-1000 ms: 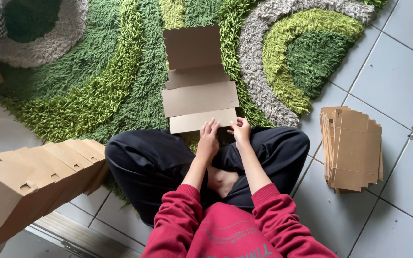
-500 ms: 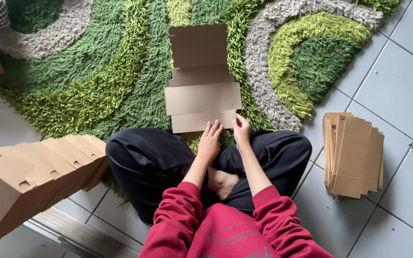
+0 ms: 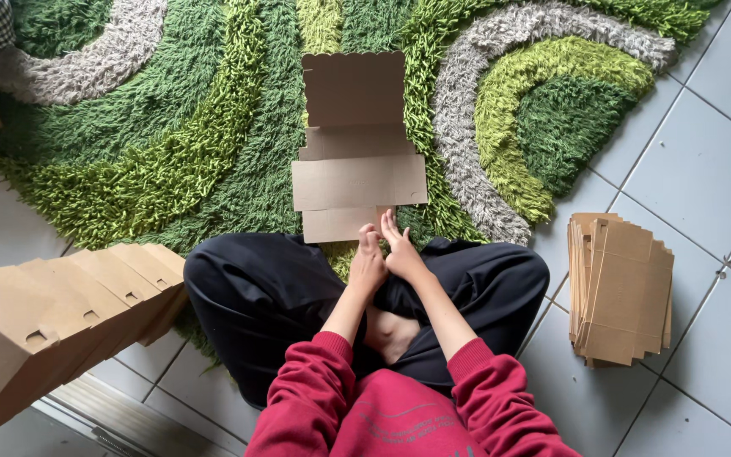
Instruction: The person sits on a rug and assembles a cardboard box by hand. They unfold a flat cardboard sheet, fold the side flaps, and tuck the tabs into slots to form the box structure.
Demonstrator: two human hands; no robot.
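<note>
Brown flat unfolded cardboard box blank (image 3: 357, 140) is lying on the shaggy green rug (image 3: 171, 161); left hand (image 3: 368, 264) and right hand (image 3: 402, 252) are pressing loosely spread fingers at its near flap, gripping nothing; folded boxes (image 3: 61, 309) and a flat stack (image 3: 621, 288) are flanking.

Grey tiled floor (image 3: 704, 118); shaggy green-and-grey swirl rug (image 3: 154, 135) covers upper part; soft daylight.

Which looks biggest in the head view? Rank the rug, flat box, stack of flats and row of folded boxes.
1. rug
2. row of folded boxes, though nearness to the camera inflates it
3. flat box
4. stack of flats

Items 2 and 3 are close, so unsure.
</note>
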